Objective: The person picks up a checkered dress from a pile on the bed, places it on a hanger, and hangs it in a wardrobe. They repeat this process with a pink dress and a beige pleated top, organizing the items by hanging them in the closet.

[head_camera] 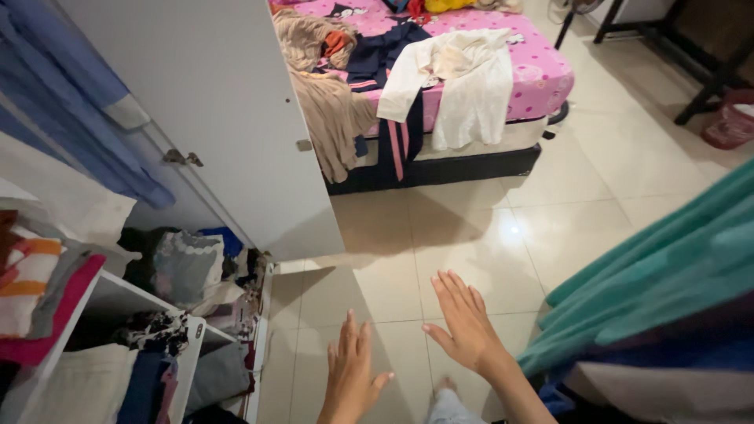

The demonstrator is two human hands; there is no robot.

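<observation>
1. Left hand (351, 373): nearest the viewer, raised over the tiled floor (487, 235), fingers spread and pointing up, palm turned away; it holds nothing.
2. Right hand (463, 322): just beside the left and slightly further out, fingers wide and straight, also holding nothing and touching nothing.
3. Teal cloth (667, 275): a folded mass at the person's right, just beside the right forearm, lying above darker blue fabric.
4. Open wardrobe shelves (133, 302): at the person's left, packed with folded and crumpled clothes, among them a striped orange-and-white piece (27, 283) and a pale grey bundle (187, 265).
5. White wardrobe door (228, 110): swung open, standing between the shelves and the bed, with blue garments (71, 110) hanging to its left.
6. Bed (518, 71): well apart from both hands, across the floor, covered by a pink patterned sheet; a white shirt (467, 82), a dark navy garment (385, 47) and beige clothes (330, 110) drape over its near edge.
7. Dark furniture legs (691, 55) and a red basket (730, 122): far right.
</observation>
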